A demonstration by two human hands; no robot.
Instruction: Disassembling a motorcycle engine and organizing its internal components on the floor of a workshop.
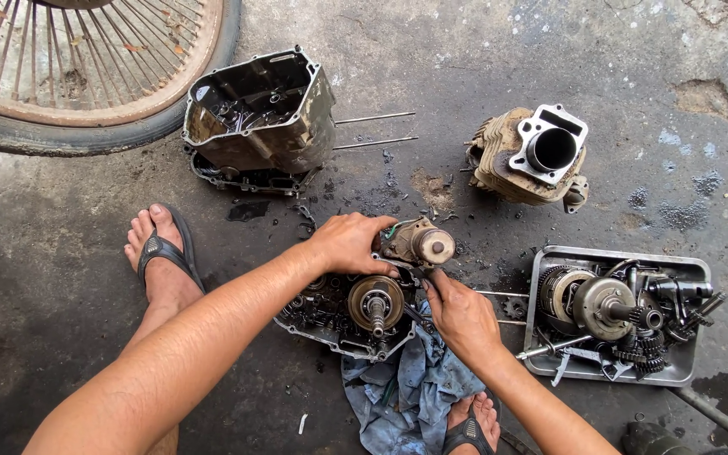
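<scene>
Head view: the person squats over a half engine case (339, 316) lying on the oily concrete floor (61, 278) just below centre, its crankshaft (376, 302) standing up out of the middle. The left hand (349, 243) lies at about 11 o'clock from the crankshaft, fingers curled down and closed over the top edge of the case, where a small starter motor (421, 243) with a round end cap sits touching the fingertips. The right hand (458, 313) is at 3 o'clock from the crankshaft; its thumb and forefinger are pinched together on a small dark part at the case rim, just under the motor, though the part is too small to make out and may be a bolt or a tool tip. A crumpled blue rag (406, 383) lies under the case at 6 o'clock, reaching down to the right foot.

At 3 o'clock in the frame a metal tray (541, 337) holds a clutch basket, gears and shafts. At 1 o'clock a finned cylinder block (526, 156) lies on its side, bore open to the camera. At 11 o'clock the other case half (259, 118) lies on the floor, two long studs sticking out to its right. A spoked wheel (77, 76) fills the top left corner. The left foot (157, 253), in a black sandal, is planted at 9 o'clock.
</scene>
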